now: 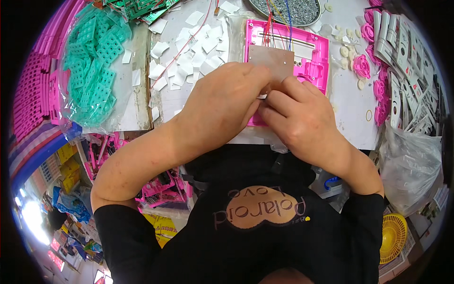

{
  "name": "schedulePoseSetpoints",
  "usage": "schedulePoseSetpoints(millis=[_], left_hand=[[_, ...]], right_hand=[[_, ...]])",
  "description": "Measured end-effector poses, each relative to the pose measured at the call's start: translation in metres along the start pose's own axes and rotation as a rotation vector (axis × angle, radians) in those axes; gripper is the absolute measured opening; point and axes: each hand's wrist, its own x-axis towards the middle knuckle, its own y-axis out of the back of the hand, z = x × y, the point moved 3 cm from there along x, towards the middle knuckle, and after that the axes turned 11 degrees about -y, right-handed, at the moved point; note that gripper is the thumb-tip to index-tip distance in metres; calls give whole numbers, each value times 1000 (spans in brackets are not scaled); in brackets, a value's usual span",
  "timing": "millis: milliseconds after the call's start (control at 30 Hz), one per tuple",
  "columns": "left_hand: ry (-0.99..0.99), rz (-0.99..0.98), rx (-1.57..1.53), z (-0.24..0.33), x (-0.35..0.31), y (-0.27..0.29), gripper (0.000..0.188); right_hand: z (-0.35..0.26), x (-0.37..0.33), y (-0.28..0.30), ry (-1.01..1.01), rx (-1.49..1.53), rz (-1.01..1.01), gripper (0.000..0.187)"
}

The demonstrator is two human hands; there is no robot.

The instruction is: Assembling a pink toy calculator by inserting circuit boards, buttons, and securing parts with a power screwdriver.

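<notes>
My left hand point(227, 102) and my right hand point(300, 111) meet over a pink plastic housing point(323, 57), both with fingers closed. Between the fingertips shows a tiny pale and dark bit, too hidden to name. Just beyond the fingers lies a flat brown board point(272, 54), resting over the housing, its near edge covered by my hands. Thin red, yellow and blue wires point(289, 23) run up from behind the board. I cannot tell whether my fingers touch it.
White paper-like squares point(189, 57) lie scattered to the left, near a bag of teal perforated pieces point(90, 71). A round tray of screws point(302, 12) stands at the back. Pink rings point(362, 66) and stacked printed panels point(406, 71) line the right; pink grilles point(33, 94) stand far left.
</notes>
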Motion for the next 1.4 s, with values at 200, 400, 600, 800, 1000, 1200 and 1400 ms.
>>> schedulePoseSetpoints(millis=[200, 400, 600, 800, 1000, 1200, 1400], left_hand=[[355, 441, -106, -40, 0, 45, 30], [123, -23, 145, -1, -38, 33, 31], [346, 187, -116, -4, -28, 44, 9], [697, 401, -930, -18, -15, 23, 13], [663, 668, -1371, -22, -23, 2, 16], [573, 728, -1191, -12, -22, 0, 13], [561, 777, -1204, -14, -27, -7, 11]], right_hand=[[-2, -12, 4, -124, 104, -73, 35], [4, -17, -6, -163, 139, -49, 42], [-9, -9, 0, -253, 131, -60, 51], [-3, -31, -16, -284, 118, -86, 65], [-17, -7, 13, -291, 92, -250, 68], [-16, -14, 13, -323, 133, -163, 66], [-15, -14, 10, -296, 20, -382, 69]])
